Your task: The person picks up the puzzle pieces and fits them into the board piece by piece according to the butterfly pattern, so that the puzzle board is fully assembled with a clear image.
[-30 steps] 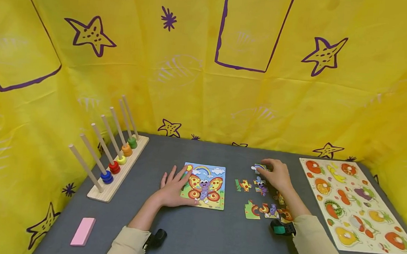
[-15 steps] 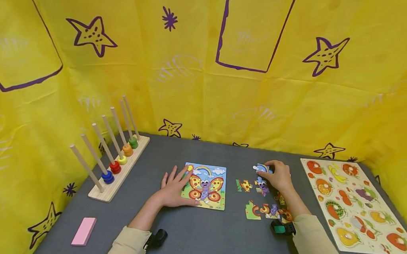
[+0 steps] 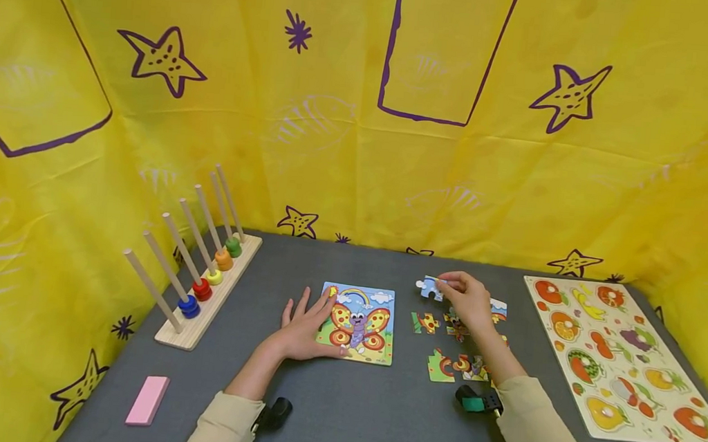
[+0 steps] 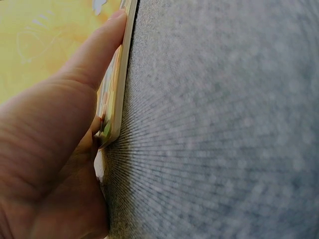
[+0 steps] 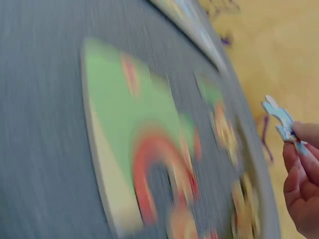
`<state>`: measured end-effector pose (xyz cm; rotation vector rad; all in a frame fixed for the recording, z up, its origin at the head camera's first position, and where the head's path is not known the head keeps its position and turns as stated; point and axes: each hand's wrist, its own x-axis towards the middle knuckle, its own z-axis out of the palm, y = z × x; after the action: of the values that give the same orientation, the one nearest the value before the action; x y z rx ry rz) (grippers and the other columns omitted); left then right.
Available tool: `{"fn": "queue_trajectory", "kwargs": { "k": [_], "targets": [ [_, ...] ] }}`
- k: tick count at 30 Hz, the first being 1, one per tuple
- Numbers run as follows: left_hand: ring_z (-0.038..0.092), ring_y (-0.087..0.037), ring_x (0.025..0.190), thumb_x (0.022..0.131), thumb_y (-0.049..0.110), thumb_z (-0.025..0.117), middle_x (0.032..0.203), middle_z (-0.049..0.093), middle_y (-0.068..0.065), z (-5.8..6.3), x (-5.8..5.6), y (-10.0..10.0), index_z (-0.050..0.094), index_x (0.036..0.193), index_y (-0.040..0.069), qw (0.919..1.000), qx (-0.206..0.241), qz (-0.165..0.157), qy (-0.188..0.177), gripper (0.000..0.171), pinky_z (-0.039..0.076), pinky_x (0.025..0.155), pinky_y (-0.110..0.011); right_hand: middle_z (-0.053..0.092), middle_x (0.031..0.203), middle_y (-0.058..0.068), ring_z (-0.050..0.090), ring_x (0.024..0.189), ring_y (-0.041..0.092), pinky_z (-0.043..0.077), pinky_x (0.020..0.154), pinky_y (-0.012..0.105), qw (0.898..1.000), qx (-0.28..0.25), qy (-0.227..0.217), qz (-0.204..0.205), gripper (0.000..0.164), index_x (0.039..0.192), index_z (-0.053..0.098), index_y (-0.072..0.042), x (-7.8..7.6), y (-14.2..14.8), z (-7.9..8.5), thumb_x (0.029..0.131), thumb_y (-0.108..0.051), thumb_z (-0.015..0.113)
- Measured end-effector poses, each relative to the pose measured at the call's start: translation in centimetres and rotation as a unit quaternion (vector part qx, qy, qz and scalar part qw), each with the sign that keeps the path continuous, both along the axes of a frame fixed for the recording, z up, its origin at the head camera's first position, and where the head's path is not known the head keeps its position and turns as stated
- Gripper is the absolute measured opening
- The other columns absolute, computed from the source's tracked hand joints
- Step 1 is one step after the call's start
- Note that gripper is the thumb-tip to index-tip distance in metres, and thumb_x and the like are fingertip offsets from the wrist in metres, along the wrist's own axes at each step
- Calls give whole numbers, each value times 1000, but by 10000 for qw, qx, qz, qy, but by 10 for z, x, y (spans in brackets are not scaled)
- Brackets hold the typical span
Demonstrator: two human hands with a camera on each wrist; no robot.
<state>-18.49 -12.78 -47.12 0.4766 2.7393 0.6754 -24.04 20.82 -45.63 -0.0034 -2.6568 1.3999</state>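
Note:
My left hand [image 3: 304,329] lies spread over the left side of a square butterfly picture board [image 3: 377,323], with the thumb along its lower edge. In the left wrist view the thumb [image 4: 97,55] touches the board's face beside its thin edge. My right hand [image 3: 469,303] pinches a light blue jigsaw piece [image 3: 428,288] above the table, to the right of the board. The right wrist view shows that piece [image 5: 280,117] between thumb and fingers. Below it lie loose jigsaw pieces: a green and yellow one [image 3: 424,323], a green corner [image 3: 439,368] and several others partly hidden by the right arm.
A wooden peg stand [image 3: 216,307] with coloured rings stands at the left. Nearer the front lies a pink block [image 3: 148,400]. A fruit puzzle board [image 3: 620,360] covers the right side of the table. Yellow cloth [image 3: 333,164] hangs behind.
My right hand has lifted the blue jigsaw piece from the top of the loose pieces and moved it left. Another sky piece now shows behind the hand. The left hand stays put.

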Motion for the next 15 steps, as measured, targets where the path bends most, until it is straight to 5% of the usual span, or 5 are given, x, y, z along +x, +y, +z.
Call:
{"fn": "queue_trajectory", "kwargs": {
  "k": [9,15],
  "targets": [
    [-12,-38,146,75,66,71,163,10,-4,2,0,0,18,157,13,10000,35,-3,-64,111,-8,110,-62,74,85,4,67,77,19,47,68,27,9912,-1073,-708,315,24,102,73,-6,3,-79,1,86,-24,76],
    [-11,-39,146,76,67,70,163,9,-5,0,0,0,18,157,13,10000,-11,-35,-42,111,-7,110,-62,72,78,-1,66,70,13,50,63,26,9923,-799,-811,496,19,95,75,-11,3,-112,-6,84,-26,78]
  ]
}}
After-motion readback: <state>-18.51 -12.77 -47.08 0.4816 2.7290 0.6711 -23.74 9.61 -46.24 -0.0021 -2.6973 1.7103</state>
